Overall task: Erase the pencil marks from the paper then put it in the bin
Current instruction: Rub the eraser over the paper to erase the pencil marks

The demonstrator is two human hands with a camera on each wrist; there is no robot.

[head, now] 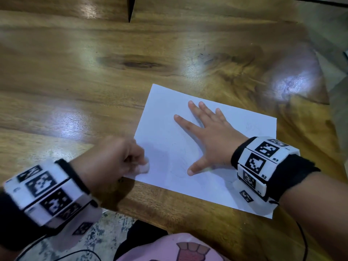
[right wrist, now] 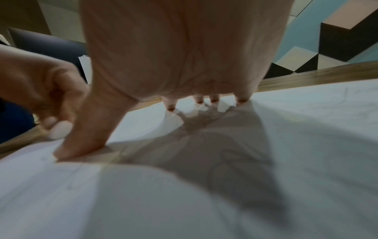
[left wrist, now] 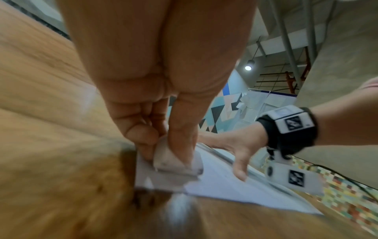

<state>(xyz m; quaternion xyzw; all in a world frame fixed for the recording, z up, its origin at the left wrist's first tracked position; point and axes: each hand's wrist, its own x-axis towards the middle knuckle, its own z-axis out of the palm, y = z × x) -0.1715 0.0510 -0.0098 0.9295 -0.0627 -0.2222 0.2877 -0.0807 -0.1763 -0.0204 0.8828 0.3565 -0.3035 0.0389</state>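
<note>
Glossy brown wood fills most of the head view: a wooden table (head: 113,72) with bright patches of reflected light, and on it, toward its near edge, a white sheet of paper (head: 165,132) lying flat and skewed to the table's edge. No bin or other container shows in any view. The right hand (head: 211,134) lies palm down on the middle of the paper with fingers straight and spread, thumb stretched toward the near edge; in the right wrist view its fingertips (right wrist: 170,106) press the sheet and cast a broad shadow over it. The left hand (head: 113,159) is at the paper's left corner, fingers curled, pinching a small whitish eraser (head: 144,167) whose tip touches the sheet; the left wrist view shows the eraser (left wrist: 174,160) held between thumb and forefinger, its worn grey face down on the paper's corner. Faint pencil marks (head: 180,166) are barely legible around the right thumb, and another light scribble sits near the paper's right edge, by the right wrist; what they depict cannot be made out. The left hand is motion-blurred in the head view, so its finger positions are unclear there. Both wrists wear black bands with white marker blocks (head: 261,157). Beyond the table's near edge, a pink garment and a speckled floor are cut off by the frame.
</note>
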